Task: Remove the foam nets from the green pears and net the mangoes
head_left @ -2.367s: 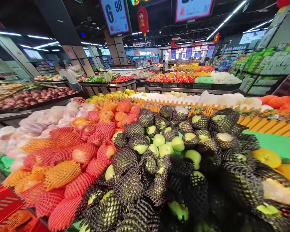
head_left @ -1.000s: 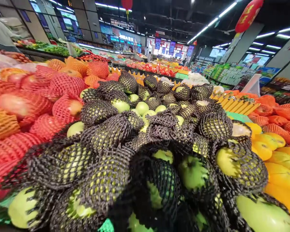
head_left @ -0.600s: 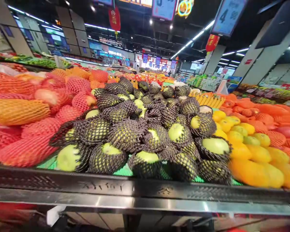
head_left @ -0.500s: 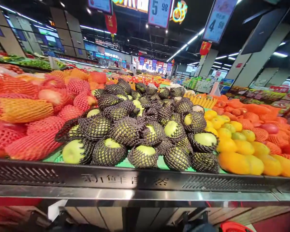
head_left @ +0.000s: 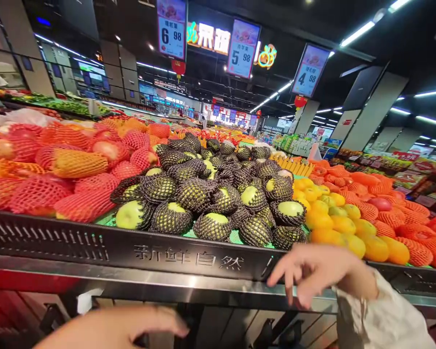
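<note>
my right hand (head_left: 314, 271) hangs in front of the black display rail (head_left: 94, 245), fingers loosely apart and drooping, gripping nothing; a white sleeve (head_left: 381, 320) covers its wrist. my left hand (head_left: 131, 325) sits low at the bottom edge, fingers stretched out close together, also empty. the green apples in black foam nets (head_left: 212, 225) lie piled just behind the rail, between red-netted fruit (head_left: 83, 203) on the left and bare yellow fruit (head_left: 349, 232) on the right. price signs (head_left: 242, 48) hang overhead.
</note>
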